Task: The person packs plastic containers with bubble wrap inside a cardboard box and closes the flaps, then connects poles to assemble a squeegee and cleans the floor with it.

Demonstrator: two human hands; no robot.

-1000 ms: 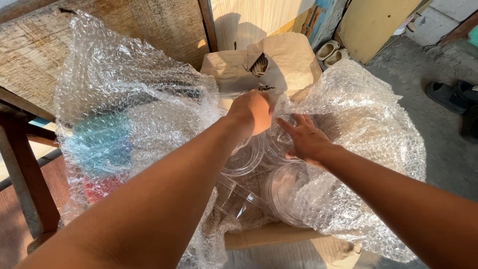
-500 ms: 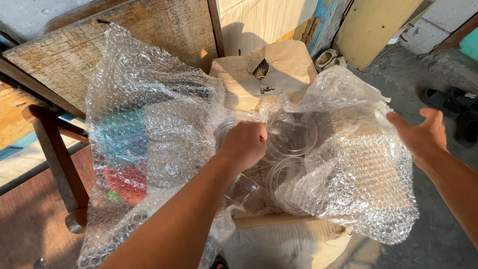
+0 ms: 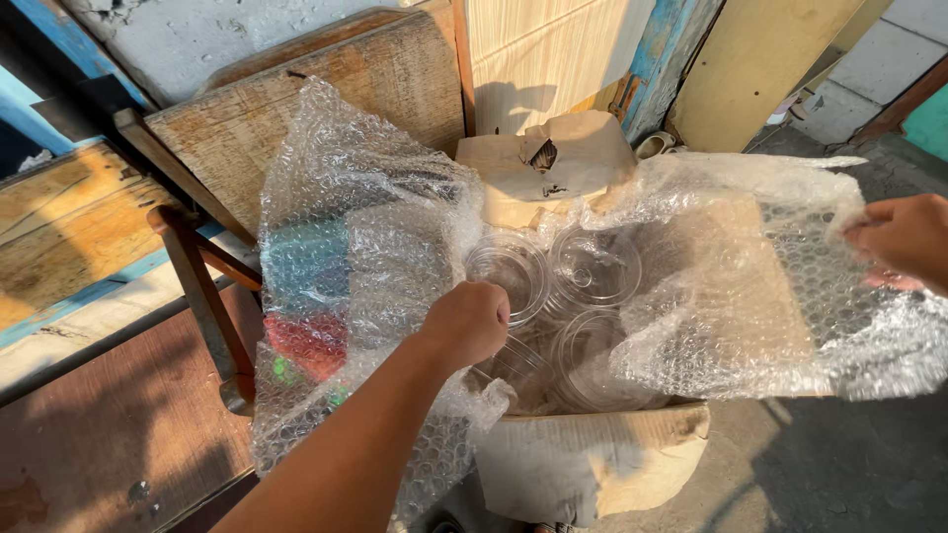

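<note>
An open cardboard box (image 3: 592,459) holds several clear plastic cups (image 3: 597,266) standing mouth up. Bubble wrap (image 3: 731,296) lines the box and spreads out over both sides. My left hand (image 3: 469,321) is closed in a fist over the box's left part, gripping the left sheet of bubble wrap (image 3: 360,247) beside the cups. My right hand (image 3: 904,242) is far out to the right, pinching the edge of the right sheet and holding it stretched away from the box.
A wooden chair frame (image 3: 202,286) stands left of the box. Wooden boards (image 3: 326,89) lean against the wall behind. A torn cardboard flap (image 3: 543,163) sticks up at the back. Grey concrete floor (image 3: 849,464) lies at the right.
My right hand has swung from the middle of the box out to the right, pulling the bubble wrap open. The cups are now uncovered. My left hand dropped lower onto the left sheet.
</note>
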